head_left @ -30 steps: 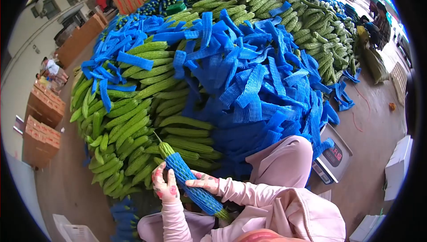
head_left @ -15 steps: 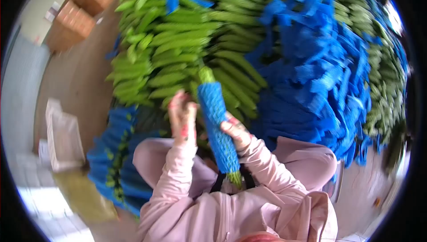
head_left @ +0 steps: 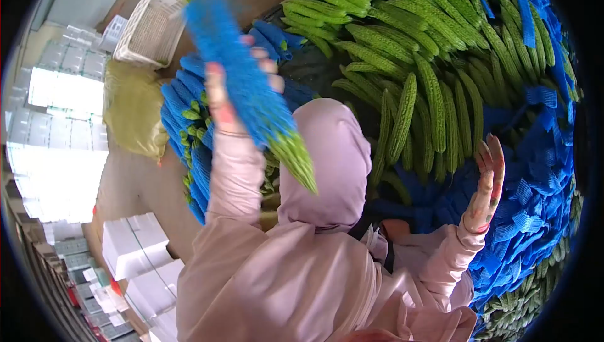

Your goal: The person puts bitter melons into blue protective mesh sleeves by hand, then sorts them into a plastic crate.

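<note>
My left hand (head_left: 223,98) is raised at the upper left and wraps around a bitter gourd (head_left: 294,156) dressed in a blue foam net sleeve (head_left: 236,68). The gourd's ribbed green end sticks out of the sleeve toward my knee, and its other end is blurred. On the right, my right hand (head_left: 489,182) is up with stretched fingers and holds nothing. It is nearest to the heap of loose blue net sleeves (head_left: 525,207). Bare bitter gourds (head_left: 434,106) lie piled between and beyond my hands.
Sleeved gourds (head_left: 198,159) are stacked at my left, beside a yellow-green sack (head_left: 134,109). A white plastic basket (head_left: 151,21) stands farther off on the floor. White boxes (head_left: 135,244) sit at the lower left. More gourds (head_left: 519,304) lie at the lower right.
The sleeved gourd has moved from my lap to the upper left in my left hand. My right hand has let go of it and moved right. The view has turned left.
</note>
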Motion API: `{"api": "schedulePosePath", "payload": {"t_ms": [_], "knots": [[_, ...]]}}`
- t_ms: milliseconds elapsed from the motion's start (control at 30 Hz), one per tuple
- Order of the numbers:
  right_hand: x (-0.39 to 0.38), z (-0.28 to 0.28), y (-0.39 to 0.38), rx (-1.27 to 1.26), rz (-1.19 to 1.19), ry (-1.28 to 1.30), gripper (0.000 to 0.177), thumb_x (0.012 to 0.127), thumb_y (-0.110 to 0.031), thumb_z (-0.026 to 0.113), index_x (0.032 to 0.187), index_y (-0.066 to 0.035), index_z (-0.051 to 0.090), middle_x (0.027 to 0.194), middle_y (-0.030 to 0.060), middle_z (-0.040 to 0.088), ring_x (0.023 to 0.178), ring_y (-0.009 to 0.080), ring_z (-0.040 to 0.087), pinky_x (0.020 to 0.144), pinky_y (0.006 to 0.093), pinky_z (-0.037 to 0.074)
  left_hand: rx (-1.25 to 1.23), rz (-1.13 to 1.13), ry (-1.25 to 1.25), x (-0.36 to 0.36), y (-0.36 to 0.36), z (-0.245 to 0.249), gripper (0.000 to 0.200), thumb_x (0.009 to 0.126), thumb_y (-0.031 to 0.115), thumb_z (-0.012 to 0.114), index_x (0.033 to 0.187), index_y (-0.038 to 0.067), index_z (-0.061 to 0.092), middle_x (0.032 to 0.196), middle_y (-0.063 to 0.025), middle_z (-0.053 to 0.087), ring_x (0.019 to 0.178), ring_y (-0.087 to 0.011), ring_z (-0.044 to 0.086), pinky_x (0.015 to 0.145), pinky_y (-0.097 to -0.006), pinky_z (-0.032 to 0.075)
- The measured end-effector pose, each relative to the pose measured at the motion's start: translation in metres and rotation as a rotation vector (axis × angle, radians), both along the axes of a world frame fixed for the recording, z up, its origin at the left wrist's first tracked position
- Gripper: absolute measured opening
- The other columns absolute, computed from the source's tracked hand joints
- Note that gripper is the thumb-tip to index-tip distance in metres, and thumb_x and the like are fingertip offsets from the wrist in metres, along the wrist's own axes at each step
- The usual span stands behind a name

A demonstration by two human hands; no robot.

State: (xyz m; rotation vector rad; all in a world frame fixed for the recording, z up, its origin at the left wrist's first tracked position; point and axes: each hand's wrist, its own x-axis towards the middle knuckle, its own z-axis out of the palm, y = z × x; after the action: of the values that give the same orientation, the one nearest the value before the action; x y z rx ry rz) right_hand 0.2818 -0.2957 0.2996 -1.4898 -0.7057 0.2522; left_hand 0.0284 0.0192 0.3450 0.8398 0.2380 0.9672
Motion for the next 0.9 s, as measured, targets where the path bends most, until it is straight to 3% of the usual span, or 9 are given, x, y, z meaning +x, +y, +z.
{"api": "schedulePosePath", "payload": {"t_ms": [200, 367, 400, 467, 533, 567, 667, 800, 900], "knots": [[0.015, -0.064, -0.03, -0.11, -0.076, 0.203, 0.048, 0.094, -0.023, 0.051, 0.135, 0.001, 0.041, 0.134, 0.0128, 0.047, 0.118, 0.0227, 0.049, 0.103, 0.0357, 0.035, -0.151, 0.817, 0.785, -0.191, 0.066, -0.127, 0.061, 0.077, 0.037, 0.071, 0.124, 0.004, 0.05, 0.113, -0.0088, 0.057, 0.097, -0.0224, 0.057, 0.082, -0.0371, 0.048], [0.021, -0.103, -0.03, -0.19, -0.108, 0.291, 0.049, 0.092, -0.016, 0.057, 0.136, -0.002, 0.041, 0.128, 0.0071, 0.049, 0.112, 0.013, 0.049, 0.098, 0.0254, 0.036, -0.107, 1.026, 1.396, -0.291, 0.042, -0.251, 0.056, 0.081, 0.025, 0.069, 0.126, 0.003, 0.044, 0.109, -0.0153, 0.06, 0.09, -0.0287, 0.061, 0.084, -0.0357, 0.05], [0.021, -0.114, -0.029, -0.206, -0.12, 0.319, 0.049, 0.091, -0.014, 0.058, 0.136, -0.002, 0.041, 0.127, 0.0062, 0.05, 0.109, 0.0119, 0.049, 0.096, 0.0244, 0.037, -0.103, 1.015, 1.402, -0.288, 0.039, -0.248, 0.056, 0.081, 0.025, 0.069, 0.126, 0.003, 0.044, 0.109, -0.0153, 0.06, 0.09, -0.0287, 0.061, 0.084, -0.0357, 0.05], [0.022, -0.158, -0.032, -0.233, -0.146, 0.274, 0.046, 0.09, -0.009, 0.06, 0.133, -0.003, 0.044, 0.123, 0.0062, 0.052, 0.103, 0.0122, 0.052, 0.089, 0.0235, 0.043, -0.044, 0.828, 2.23, -0.259, 0.034, -0.24, 0.065, 0.078, 0.024, 0.07, 0.13, 0.003, 0.037, 0.12, -0.021, 0.054, 0.098, -0.0356, 0.059, 0.088, -0.0401, 0.049], [0.016, -0.2, -0.038, -0.334, -0.117, 0.298, 0.04, 0.085, -0.013, 0.066, 0.122, -0.003, 0.054, 0.114, 0.009, 0.058, 0.101, 0.0184, 0.056, 0.084, 0.0291, 0.048, 0.507, 0.661, 2.436, -0.317, 0.054, -0.297, 0.08, 0.074, 0.029, 0.072, 0.136, 0.005, 0.027, 0.132, -0.0255, 0.042, 0.105, -0.041, 0.056, 0.091, -0.0428, 0.047], [0.001, -0.181, -0.028, -0.801, -0.085, -0.131, 0.044, 0.08, -0.017, 0.071, 0.119, -0.003, 0.056, 0.108, 0.0107, 0.061, 0.097, 0.0219, 0.059, 0.082, 0.0318, 0.049, -0.172, 0.727, 2.156, -0.258, 0.041, -0.232, 0.077, 0.074, 0.033, 0.07, 0.136, 0.007, 0.031, 0.138, -0.0263, 0.035, 0.116, -0.0368, 0.05, 0.096, -0.0423, 0.044], [-0.024, -0.222, -0.026, -1.159, 0.254, -0.266, 0.055, 0.077, -0.033, 0.068, 0.122, -0.004, 0.052, 0.119, 0.0197, 0.056, 0.11, 0.0353, 0.054, 0.092, 0.0403, 0.045, 0.597, 0.965, 2.527, -0.254, 0.058, -0.243, 0.075, 0.075, 0.034, 0.07, 0.136, 0.009, 0.035, 0.135, -0.0179, 0.042, 0.121, -0.0331, 0.046, 0.101, -0.0399, 0.038], [-0.054, -0.223, -0.015, -1.446, 0.335, -0.145, 0.052, 0.074, -0.032, 0.068, 0.116, -0.007, 0.05, 0.118, 0.0159, 0.051, 0.107, 0.0336, 0.056, 0.088, 0.0427, 0.047, 1.107, 0.859, 1.625, -0.17, 0.084, -0.156, 0.055, 0.09, 0.028, 0.054, 0.133, -0.003, 0.039, 0.134, -0.0216, 0.044, 0.125, -0.033, 0.041, 0.104, -0.0406, 0.033], [-0.051, -0.249, -0.022, -1.408, 0.041, -0.213, 0.038, 0.074, -0.024, 0.064, 0.107, -0.01, 0.05, 0.112, 0.0144, 0.053, 0.1, 0.0332, 0.059, 0.081, 0.0439, 0.048, 0.792, 0.588, 0.879, -0.041, 0.038, -0.066, 0.044, 0.094, 0.018, 0.048, 0.131, -0.004, 0.042, 0.129, -0.0208, 0.049, 0.118, -0.0307, 0.049, 0.101, -0.0422, 0.036]]}}
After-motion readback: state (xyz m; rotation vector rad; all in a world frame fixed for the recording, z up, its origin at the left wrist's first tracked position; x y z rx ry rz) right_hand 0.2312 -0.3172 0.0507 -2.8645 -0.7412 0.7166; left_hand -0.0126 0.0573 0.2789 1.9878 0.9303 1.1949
